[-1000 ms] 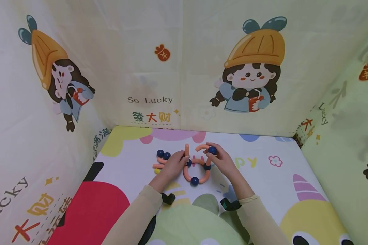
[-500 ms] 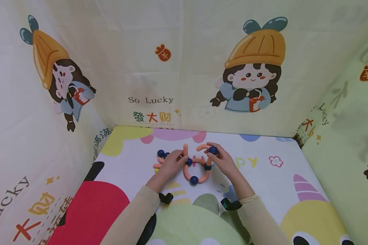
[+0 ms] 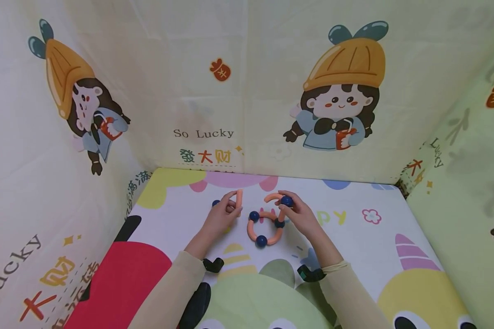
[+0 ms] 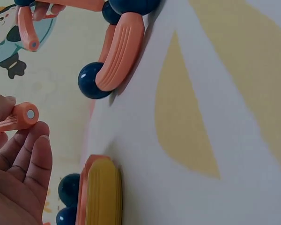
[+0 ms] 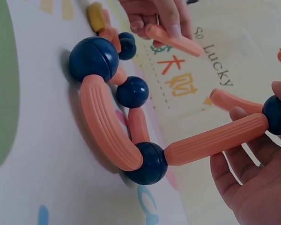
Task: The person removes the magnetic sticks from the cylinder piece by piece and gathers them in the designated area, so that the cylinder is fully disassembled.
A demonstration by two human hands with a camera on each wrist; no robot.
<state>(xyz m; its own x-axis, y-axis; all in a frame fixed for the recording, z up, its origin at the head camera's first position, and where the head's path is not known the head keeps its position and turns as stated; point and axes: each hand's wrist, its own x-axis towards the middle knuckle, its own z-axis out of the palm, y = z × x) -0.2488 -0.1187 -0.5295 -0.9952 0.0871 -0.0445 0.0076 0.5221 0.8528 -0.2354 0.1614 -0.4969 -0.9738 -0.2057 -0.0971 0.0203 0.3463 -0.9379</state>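
My left hand (image 3: pixel 220 217) pinches an orange magnetic rod (image 3: pixel 239 198) between thumb and fingers, off to the left of the ring. The rod's end in the left wrist view shows a silvery disc (image 4: pixel 31 114). On the table lies a ring of curved orange rods (image 5: pixel 105 122) joined by blue balls (image 3: pixel 261 241). From the ring's right ball a straight orange rod (image 5: pixel 218 139) rises to another blue ball (image 3: pixel 287 201), which my right hand (image 3: pixel 298 214) grips. A curved rod (image 3: pixel 271 197) juts leftward from that upper ball. The ball on the ring's left (image 3: pixel 254 216) has no upright rod.
Behind my left hand, partly hidden, are loose blue balls (image 4: pixel 68 190), an orange rod (image 4: pixel 83 187) and a yellow rod (image 4: pixel 103 192). A printed mat (image 3: pixel 354 246) covers the table, with cloth walls (image 3: pixel 263 91) behind and at both sides.
My left hand has drawn back to the left with the orange rod, which has come away from the ring's left ball. The right hand stays almost still on its ball.
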